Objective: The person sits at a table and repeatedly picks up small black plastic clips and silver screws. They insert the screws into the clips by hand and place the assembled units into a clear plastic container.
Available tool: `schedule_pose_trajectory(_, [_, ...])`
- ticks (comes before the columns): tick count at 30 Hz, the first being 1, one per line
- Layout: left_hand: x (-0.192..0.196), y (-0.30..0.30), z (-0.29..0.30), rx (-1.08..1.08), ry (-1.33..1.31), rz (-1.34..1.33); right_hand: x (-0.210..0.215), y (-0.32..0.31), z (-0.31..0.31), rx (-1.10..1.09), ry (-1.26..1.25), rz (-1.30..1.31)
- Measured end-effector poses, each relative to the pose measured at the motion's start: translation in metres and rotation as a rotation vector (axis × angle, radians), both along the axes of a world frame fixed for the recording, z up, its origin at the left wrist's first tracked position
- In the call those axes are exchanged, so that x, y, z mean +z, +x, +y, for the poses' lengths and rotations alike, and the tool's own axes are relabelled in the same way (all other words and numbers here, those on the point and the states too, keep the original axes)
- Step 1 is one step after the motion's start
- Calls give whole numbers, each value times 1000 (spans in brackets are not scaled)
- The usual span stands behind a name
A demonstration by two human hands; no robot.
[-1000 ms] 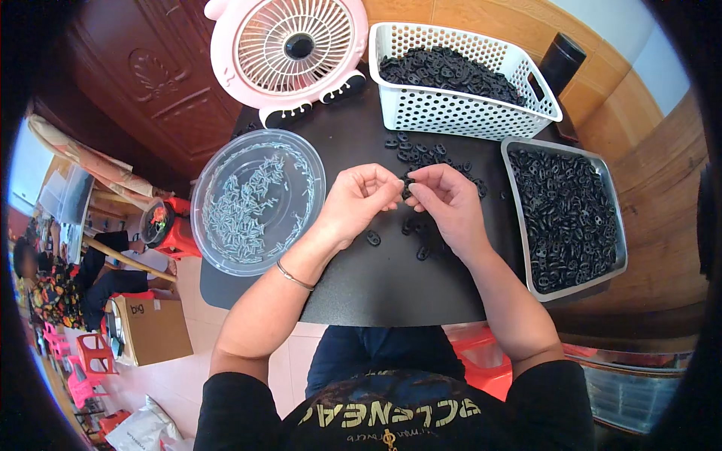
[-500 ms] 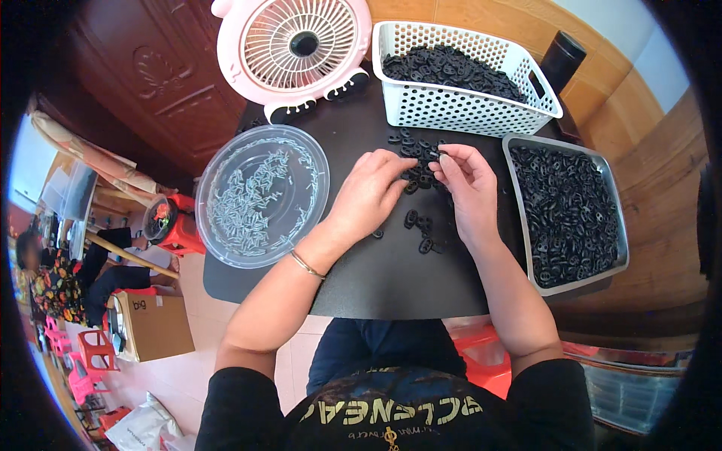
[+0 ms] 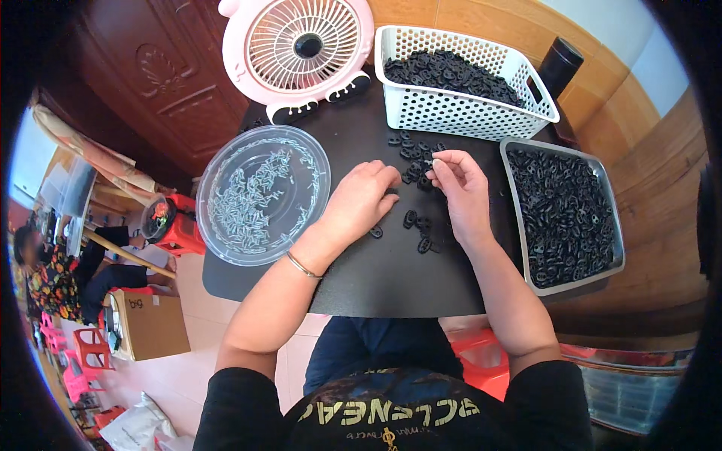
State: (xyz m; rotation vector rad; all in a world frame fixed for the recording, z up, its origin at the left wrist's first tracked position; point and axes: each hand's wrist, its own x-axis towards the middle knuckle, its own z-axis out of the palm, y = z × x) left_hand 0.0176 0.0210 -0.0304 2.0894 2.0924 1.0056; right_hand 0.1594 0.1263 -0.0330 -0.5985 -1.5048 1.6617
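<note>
Above the dark table, my left hand [image 3: 359, 197] hovers just left of a loose heap of small black oval plastic pieces [image 3: 415, 154]. Its thumb and fingers are bent and apart, with nothing clearly visible between them. At the heap's right side my right hand [image 3: 465, 192] pinches what looks like one of the small black pieces, mostly hidden by the fingertips. Nearer to me lie several more black pieces [image 3: 423, 225]. A single piece [image 3: 376, 232] rests under the left wrist's side. Left of my left hand sits a round clear plastic lid [image 3: 301, 244] holding many small silvery screws [image 3: 244, 203].
A white perforated basket [image 3: 466, 113] of black pieces stands at the back, beside a black cylinder [image 3: 561, 64]. On the right is a metal tray [image 3: 532, 282] full of black pieces. A pink fan [image 3: 244, 75] stands back left. Farther left, a person [image 3: 56, 278] sits near a cardboard box [image 3: 154, 327].
My left hand has drawn back slightly left from the heap, and its thumb and fingers have parted. My right hand has shifted a little left, still pinching.
</note>
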Motion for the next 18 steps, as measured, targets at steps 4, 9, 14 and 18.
schedule_pose_trajectory(4, [1, -1, -5, 48, -28, -61, 1, -1, -2, 23, 13, -2])
schedule_pose_trajectory(9, [2, -2, -8, 55, -80, -98, 6, 0, -5, 36, 54, -18])
schedule_pose_trajectory(14, [14, -1, -6, 51, -162, -203, 5, 0, -5, 63, 77, -52])
schedule_pose_trajectory(18, [5, -3, -2, -9, -78, -1077, 6, 1, -7, 97, 74, -57])
